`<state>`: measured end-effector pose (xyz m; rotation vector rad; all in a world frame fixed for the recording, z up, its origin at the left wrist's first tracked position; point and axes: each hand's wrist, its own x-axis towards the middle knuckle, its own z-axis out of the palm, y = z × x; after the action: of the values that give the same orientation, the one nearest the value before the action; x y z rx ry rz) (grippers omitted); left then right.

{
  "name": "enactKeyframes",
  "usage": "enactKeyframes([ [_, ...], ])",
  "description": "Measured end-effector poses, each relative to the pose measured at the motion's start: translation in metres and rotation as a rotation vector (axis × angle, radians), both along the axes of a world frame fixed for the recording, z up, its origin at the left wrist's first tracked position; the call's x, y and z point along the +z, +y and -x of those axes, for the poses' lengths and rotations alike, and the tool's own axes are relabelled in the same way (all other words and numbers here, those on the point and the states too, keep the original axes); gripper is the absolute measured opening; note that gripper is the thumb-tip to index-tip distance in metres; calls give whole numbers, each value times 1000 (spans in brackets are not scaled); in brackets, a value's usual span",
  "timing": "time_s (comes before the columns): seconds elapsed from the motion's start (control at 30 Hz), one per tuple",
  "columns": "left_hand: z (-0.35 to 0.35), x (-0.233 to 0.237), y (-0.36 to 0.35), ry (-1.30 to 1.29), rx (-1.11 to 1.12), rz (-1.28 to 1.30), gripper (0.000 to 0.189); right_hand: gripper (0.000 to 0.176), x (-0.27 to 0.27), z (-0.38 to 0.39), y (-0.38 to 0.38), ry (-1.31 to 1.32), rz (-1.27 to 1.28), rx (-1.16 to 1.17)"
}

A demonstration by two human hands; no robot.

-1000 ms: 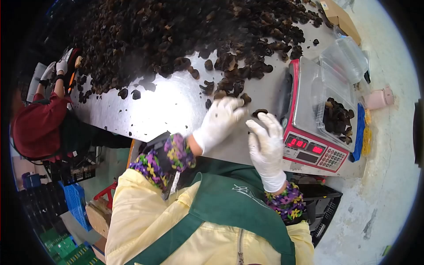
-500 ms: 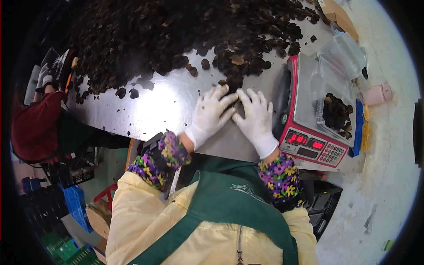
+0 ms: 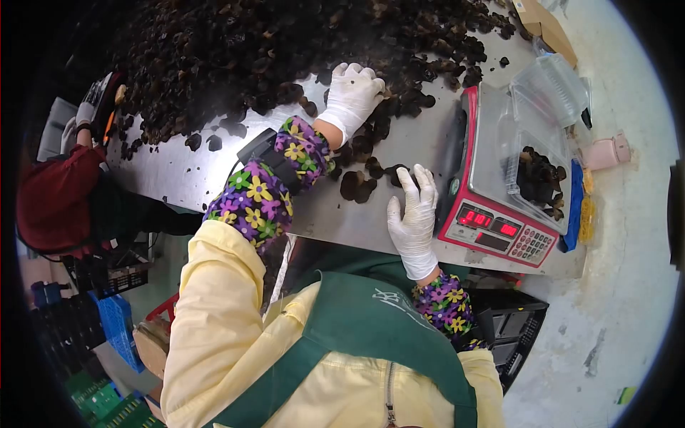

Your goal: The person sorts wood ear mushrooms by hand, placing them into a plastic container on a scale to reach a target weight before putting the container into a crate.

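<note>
My left hand (image 3: 352, 96), in a white glove, reaches to the near edge of a big heap of dark wood ear mushrooms (image 3: 235, 57). Its fingers are curled down over mushrooms there, and the fingertips are hidden. My right hand (image 3: 415, 221), also gloved, hovers low over the metal table (image 3: 314, 214) near its front edge. Its fingers are stretched out with the thumb apart, and nothing shows in the palm. By its fingertips lies a small mushroom piece (image 3: 397, 175). Several loose mushrooms (image 3: 357, 187) are strewn between both hands.
Right of my right hand stands a red scale (image 3: 464, 235) with lit digits. On it rests a clear plastic tub (image 3: 515, 171) holding mushrooms, with another clear container (image 3: 564, 89) behind. A cardboard box (image 3: 549, 32) is at the far right. Another person (image 3: 61, 200) works at the left.
My hands were side by side at the table's middle. The left has moved forward onto the heap; the right has drawn back slightly. Loose mushrooms now show where the hands were.
</note>
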<state>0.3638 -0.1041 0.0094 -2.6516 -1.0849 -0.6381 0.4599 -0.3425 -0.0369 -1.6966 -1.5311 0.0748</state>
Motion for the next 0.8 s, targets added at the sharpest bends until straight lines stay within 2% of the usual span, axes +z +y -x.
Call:
enactKeyframes([
  [0.03,2,-1,0,0,0,0,11,57,0,0,0,1,-11,-2],
  [0.07,8,7,-5,-128,-34,26,12,57,-1,0,-1,4,-22,-5],
  [0.17,52,50,-43,-361,-82,166,14,58,1,0,-2,23,-14,4],
  [0.27,127,74,-92,-297,-8,85,18,58,5,-1,-1,-34,14,46],
  [0.3,155,79,-111,-193,96,99,18,58,9,-1,-1,-75,37,71],
  [0.4,232,68,-156,35,346,45,19,60,18,4,6,-177,70,125],
  [0.43,254,60,-171,122,444,52,25,61,24,8,9,-212,89,158],
  [0.5,276,54,-191,90,533,71,37,66,27,20,18,-245,125,210],
  [0.57,269,50,-199,64,579,66,47,60,25,33,25,-279,94,224],
  [0.63,246,46,-197,-187,428,222,49,53,13,33,28,-286,107,209],
  [0.7,216,33,-186,-276,316,340,50,46,9,27,28,-302,115,187],
  [0.77,174,27,-175,-318,200,427,49,35,9,17,20,-298,78,49],
  [0.8,156,20,-165,-291,142,407,54,36,4,9,19,-273,86,10],
])
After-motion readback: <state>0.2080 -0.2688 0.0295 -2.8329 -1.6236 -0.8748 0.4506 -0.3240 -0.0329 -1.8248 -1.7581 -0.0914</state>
